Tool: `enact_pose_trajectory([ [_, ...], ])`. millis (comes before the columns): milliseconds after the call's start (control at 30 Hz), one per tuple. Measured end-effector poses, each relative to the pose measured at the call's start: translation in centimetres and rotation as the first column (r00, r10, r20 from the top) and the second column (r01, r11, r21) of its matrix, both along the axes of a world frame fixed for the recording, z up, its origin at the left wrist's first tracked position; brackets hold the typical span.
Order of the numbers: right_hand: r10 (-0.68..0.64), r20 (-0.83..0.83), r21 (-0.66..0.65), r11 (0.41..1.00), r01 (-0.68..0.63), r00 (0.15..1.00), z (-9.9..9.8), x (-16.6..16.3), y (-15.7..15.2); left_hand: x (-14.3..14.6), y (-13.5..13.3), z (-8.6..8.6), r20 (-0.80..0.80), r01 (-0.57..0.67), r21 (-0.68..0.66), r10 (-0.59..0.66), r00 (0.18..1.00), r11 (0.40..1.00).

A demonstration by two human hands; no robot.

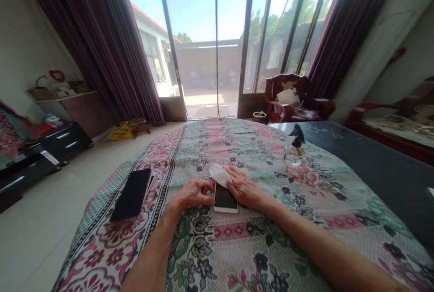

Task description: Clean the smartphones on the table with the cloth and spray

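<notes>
A smartphone (225, 200) with a white frame and dark screen lies flat on the patterned tablecloth (257, 256). My right hand (244, 186) presses a white tissue (220, 174) against the phone's upper part, hiding that end. At the phone's left edge, my left hand (197, 193) steadies it with curled fingers and the thumb touching its side. To the left rests a larger dark tablet (132, 195) with a reddish edge, another thin item partly under it. Farther off on the right stands a clear spray bottle (294, 154) with a black trigger head (297, 136).
A dark glossy table surface (373, 161) extends along the right beyond the cloth. Behind it is a carved wooden chair (288, 97) with items on it. On the floor at left lies a yellow bag (121, 131). A black drawer cabinet (66, 140) stands farther left.
</notes>
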State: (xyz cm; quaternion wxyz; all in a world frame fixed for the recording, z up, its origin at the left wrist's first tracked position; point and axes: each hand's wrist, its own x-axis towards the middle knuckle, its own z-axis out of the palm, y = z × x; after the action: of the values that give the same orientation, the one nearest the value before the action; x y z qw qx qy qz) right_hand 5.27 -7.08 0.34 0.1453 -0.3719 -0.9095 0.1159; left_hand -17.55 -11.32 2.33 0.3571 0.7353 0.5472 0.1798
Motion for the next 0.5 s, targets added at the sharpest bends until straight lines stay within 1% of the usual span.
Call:
enact_pose_trajectory([
  [133, 0.081, -0.023, -0.023, 0.996, -0.082, 0.996, 0.4, 0.3, -2.9, 0.2, 0.0, 0.1, -0.022, 0.016, 0.032, -0.015, 1.0, 0.999],
  [233, 0.109, -0.043, -0.053, 0.992, -0.111, 0.993, 0.6, 0.4, -4.0, 0.4, -0.1, 0.2, -0.052, 0.022, 0.055, -0.02, 0.998, 0.998],
  [333, 0.095, -0.068, -0.052, 0.994, -0.099, 0.993, 0.6, 0.2, -3.7, 0.5, -0.1, 0.2, -0.067, 0.032, 0.043, -0.029, 0.997, 0.999],
  [500, 0.033, -0.084, -0.03, 0.999, -0.035, 0.996, 0.3, -0.5, -1.5, 0.5, 0.0, 0.0, -0.089, -0.002, 0.04, 0.005, 0.996, 0.999],
])
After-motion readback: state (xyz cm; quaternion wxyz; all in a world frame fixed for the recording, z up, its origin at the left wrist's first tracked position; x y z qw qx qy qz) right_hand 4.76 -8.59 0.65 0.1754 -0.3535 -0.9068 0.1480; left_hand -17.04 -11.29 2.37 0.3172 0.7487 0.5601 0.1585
